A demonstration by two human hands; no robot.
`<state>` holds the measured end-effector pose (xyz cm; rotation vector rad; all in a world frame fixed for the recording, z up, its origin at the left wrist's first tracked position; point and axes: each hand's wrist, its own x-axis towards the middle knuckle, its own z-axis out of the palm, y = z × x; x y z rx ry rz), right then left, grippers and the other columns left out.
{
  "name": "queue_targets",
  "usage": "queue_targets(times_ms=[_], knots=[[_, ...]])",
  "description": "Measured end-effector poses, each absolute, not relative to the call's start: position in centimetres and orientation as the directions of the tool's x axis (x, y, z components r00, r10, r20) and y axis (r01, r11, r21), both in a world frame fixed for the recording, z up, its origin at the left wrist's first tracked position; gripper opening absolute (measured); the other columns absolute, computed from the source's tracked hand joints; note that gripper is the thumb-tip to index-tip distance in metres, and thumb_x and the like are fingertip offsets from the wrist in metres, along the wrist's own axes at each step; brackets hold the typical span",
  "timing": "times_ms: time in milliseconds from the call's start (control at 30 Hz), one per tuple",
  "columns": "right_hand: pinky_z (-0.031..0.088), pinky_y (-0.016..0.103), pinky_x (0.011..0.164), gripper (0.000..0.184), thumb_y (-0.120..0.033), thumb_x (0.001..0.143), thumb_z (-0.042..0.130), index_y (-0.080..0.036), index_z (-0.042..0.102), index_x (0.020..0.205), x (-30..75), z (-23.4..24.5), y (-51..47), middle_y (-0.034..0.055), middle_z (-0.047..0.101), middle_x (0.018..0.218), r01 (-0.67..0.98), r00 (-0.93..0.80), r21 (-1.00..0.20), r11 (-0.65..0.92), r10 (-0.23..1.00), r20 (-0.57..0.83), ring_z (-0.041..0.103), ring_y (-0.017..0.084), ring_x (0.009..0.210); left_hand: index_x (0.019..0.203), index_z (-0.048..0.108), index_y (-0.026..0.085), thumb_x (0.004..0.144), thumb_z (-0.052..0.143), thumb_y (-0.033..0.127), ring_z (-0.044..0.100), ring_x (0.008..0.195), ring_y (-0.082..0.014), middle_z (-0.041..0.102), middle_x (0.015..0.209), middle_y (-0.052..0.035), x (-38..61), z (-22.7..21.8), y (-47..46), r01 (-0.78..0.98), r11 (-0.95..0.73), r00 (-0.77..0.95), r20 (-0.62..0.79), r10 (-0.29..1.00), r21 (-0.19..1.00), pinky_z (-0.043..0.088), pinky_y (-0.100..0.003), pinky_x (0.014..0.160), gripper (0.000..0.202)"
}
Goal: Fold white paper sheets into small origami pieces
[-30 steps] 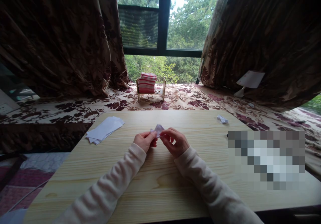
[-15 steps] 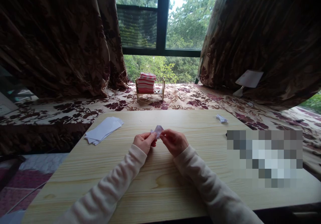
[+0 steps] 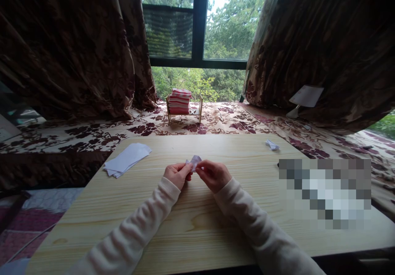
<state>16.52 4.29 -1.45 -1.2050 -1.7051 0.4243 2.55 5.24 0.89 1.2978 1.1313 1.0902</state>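
A small folded piece of white paper (image 3: 195, 161) is held up between my two hands above the wooden table (image 3: 197, 221). My left hand (image 3: 178, 174) pinches its left side between thumb and fingers. On the other side, the fingertips of my right hand (image 3: 215, 174) are closed on the paper's right edge. My fingers hide its lower part, so the exact shape of the folds is unclear. To the left lies a loose stack of white paper strips (image 3: 128, 159). A small folded paper piece (image 3: 272, 144) rests near the table's far right corner.
A blurred-out object (image 3: 327, 192) sits on the table's right side. Beyond the far edge, a small wooden rack (image 3: 185, 112) holds folded striped cloths (image 3: 179, 101) on the flowered cover. A white lamp (image 3: 306, 96) stands at the right, by the dark curtain (image 3: 324, 40).
The upper part of the held paper has bent slightly and looks lower and more creased. Both hands keep nearly the same place, with a small shift in the right fingers.
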Motion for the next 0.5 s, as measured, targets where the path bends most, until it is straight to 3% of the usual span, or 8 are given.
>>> queue_targets(times_ms=[200, 500], knots=[[0.024, 0.019, 0.039, 0.016, -0.034, 0.07, 0.051, -0.02, 0.06, 0.067, 16.38, -1.19, 4.18, -0.0061, 0.037, 0.041, 0.555, -0.021, -0.715, 0.426, 0.866, 0.499, 0.031, 0.006, 0.037, 0.049, 0.059, 0.013, 0.062, 0.061, 0.04, 0.046, 0.043, -0.0085, 0.052, 0.043, 0.0006, 2.59, 0.79, 5.26, 0.017, -0.018, 0.128, 0.016, 0.992, 1.0, 0.034, -0.021, 0.046, 0.03], [0.029, 0.02, 0.041, 0.019, -0.038, 0.074, 0.048, -0.021, 0.057, 0.07, 16.41, -1.15, 4.33, -0.0051, 0.043, 0.043, 0.634, 0.051, -0.683, 0.363, 0.861, 0.505, 0.037, 0.008, 0.039, 0.052, 0.062, 0.011, 0.055, 0.064, 0.041, 0.049, 0.044, -0.0105, 0.056, 0.046, -0.0023, 2.7, 1.07, 5.39, -0.037, 0.088, 0.214, -0.079, 0.974, 0.995, 0.039, -0.024, 0.047, 0.03]])
